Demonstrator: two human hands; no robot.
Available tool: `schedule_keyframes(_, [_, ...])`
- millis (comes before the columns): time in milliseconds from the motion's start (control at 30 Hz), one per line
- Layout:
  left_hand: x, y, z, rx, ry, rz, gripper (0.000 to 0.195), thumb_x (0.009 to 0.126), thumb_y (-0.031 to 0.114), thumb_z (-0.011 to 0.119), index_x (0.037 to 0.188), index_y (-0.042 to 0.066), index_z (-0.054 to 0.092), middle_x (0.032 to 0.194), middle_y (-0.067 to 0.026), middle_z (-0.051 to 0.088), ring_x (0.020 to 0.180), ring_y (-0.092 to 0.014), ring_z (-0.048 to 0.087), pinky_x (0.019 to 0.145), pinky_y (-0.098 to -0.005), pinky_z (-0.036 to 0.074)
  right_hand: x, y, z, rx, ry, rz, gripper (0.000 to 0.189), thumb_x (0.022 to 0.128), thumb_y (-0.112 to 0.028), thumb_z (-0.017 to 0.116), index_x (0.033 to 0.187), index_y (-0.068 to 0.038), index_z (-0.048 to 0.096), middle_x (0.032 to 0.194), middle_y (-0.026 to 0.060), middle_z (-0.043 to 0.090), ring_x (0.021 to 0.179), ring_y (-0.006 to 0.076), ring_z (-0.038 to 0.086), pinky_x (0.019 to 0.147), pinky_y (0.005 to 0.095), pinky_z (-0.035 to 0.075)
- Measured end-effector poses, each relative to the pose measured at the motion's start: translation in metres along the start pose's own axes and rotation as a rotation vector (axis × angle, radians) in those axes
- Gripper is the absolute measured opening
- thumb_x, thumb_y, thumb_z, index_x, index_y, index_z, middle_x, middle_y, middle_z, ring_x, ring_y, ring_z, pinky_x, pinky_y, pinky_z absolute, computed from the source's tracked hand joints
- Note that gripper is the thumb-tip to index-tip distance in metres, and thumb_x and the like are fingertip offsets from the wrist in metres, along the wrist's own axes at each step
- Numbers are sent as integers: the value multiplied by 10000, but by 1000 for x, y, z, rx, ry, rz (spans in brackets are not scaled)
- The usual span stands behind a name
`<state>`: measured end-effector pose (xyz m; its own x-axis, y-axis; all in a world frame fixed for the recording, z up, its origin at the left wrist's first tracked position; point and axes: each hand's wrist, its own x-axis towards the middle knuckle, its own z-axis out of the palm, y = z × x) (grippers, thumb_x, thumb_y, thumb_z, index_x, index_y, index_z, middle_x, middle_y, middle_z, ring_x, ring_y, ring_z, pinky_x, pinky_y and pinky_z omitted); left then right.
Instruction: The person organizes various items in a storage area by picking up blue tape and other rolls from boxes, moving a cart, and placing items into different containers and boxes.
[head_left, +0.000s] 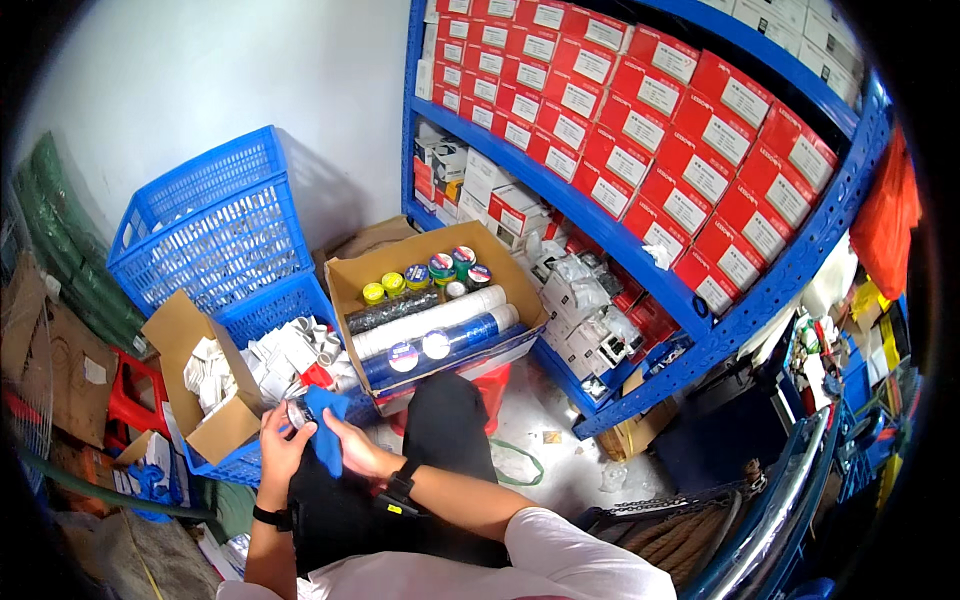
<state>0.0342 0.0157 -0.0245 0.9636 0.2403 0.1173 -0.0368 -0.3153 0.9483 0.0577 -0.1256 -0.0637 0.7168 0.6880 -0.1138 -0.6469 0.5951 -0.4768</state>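
My left hand (282, 452) grips a small round item, apparently a roll of tape in clear wrap (297, 414), between thumb and fingers. A blue cloth (328, 442) is held in my right hand (361, 450) and lies against the roll's right side. Both hands are above my lap, to the left of my knee. Just beyond them, a cardboard box (480, 240) holds long wrapped stacks of tape rolls: a black one (394, 309), a white one (427, 322) and a blue one (457, 341). Loose yellow tape rolls (382, 289), along with blue, green and black ones, stand behind the stacks.
A blue plastic crate (247, 307) holds white plastic fittings (289, 352); a smaller carton (176, 322) of white pieces leans at its left. Another blue crate (217, 225) stands behind. Blue metal shelving (555, 187) with red boxes (622, 165) rises at the right. A red stool (139, 390) is at left.
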Motion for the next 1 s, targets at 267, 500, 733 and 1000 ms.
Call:
schedule_keyframes(267, [-17, 13, 15, 79, -149, 94, 661, 646, 97, 775, 1202, -83, 467, 1091, -129, 473, 942, -207, 554, 802, -321, 493, 4, -8, -2, 0, -3, -69, 422, 948, -402, 385, 1160, -56, 502, 1074, 33, 558, 967, 110, 524, 853, 259, 413])
schedule_keyframes(500, [0, 24, -2, 41, -207, -109, 464, 694, 85, 732, 1086, -61, 532, 983, -68, 514, 857, -163, 583, 706, -294, 501, -12, -15, 17, -512, 48, -172, 507, 965, -394, 330, 1237, 24, 423, 1201, 79, 474, 1107, 157, 414, 967, 271, 310])
schedule_keyframes(733, [-14, 17, -2, 165, -114, 111, 487, 660, 118, 755, 1049, -94, 551, 1027, -105, 520, 815, -161, 586, 706, -286, 495, 1, -15, 9, -663, 72, -181, 529, 962, -426, 305, 1121, 43, 492, 1071, 73, 542, 980, 169, 467, 885, 292, 369])
schedule_keyframes(1000, [-5, 1, -9, -158, -194, -179, 403, 679, 110, 744, 1011, -54, 583, 799, -41, 619, 713, -132, 586, 676, -260, 478, 9, -6, 4, -829, 57, -274, 522, 962, -409, 317, 1179, 46, 452, 1141, 133, 518, 1037, 190, 467, 927, 284, 351])
